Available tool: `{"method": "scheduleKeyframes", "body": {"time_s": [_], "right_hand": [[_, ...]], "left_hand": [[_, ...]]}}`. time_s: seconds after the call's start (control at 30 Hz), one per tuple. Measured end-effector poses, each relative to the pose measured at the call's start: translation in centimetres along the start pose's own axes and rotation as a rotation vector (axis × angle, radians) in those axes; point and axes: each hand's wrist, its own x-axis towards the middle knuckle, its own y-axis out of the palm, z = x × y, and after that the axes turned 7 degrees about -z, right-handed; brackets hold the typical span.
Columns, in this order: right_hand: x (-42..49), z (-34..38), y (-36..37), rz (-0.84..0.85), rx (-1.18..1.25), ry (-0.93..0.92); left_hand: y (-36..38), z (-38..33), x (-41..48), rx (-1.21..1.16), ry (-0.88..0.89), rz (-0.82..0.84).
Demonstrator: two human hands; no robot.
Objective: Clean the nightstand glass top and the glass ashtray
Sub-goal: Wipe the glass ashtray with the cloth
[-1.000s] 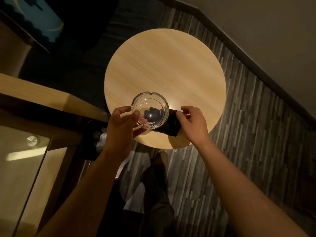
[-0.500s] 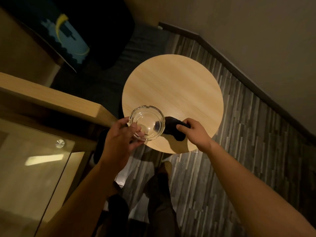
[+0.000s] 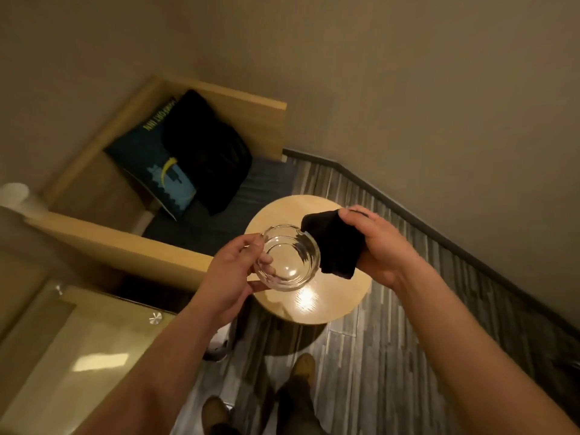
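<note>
**Ashtray in one hand, cloth in the other**

In the middle of the frame the left hand (image 3: pixel 229 277) gripped the glass ashtray (image 3: pixel 287 259), with the fingers curled round its left rim. The ashtray was in the air in front of the round wooden table (image 3: pixel 340 304), with its hollow turned to the camera. The right hand (image 3: pixel 381 246) was closed on a folded black cloth (image 3: pixel 335 243), which hung just beside the right rim of the ashtray. Whether the cloth touched the glass could not be told. The nightstand glass top (image 3: pixel 78 356) lay in the lower left of the frame, well apart from both hands, with a round metal stud (image 3: pixel 155 318) near its corner. A blue printed cushion (image 3: pixel 163 174) leaned in the upper left.
</note>
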Motion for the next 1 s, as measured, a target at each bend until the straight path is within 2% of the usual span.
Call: {"method": "scheduleKeyframes", "body": {"time_s": [0.23, 0.47, 0.6, 0.73, 0.9, 1.0], "right_hand": [[-1.9, 5.4, 4.9, 0.197, -0.308, -0.002], [-2.0, 3.9, 7.4, 0.257, -0.469, -0.128], [-2.0, 2.7, 9.2, 0.214, -0.399, -0.121], [-2.1, 1.9, 10.6, 0.140, -0.373, -0.183], [-2.6, -0.3, 12.6, -0.070, -0.266, -0.287], [-2.7, -1.0, 12.9, -0.149, -0.247, -0.277]], "left_hand": [[1.2, -4.6, -3.3, 0.180, 0.153, -0.023], [1.1, -6.1, -4.3, 0.224, 0.241, -0.088], [0.7, -5.7, -4.2, 0.224, 0.283, -0.096], [0.7, -4.9, -3.5, 0.227, 0.352, -0.239], [1.9, -4.0, -2.8, 0.212, 0.422, -0.458], [2.0, -4.0, -2.5, 0.216, 0.424, -0.443]]}}
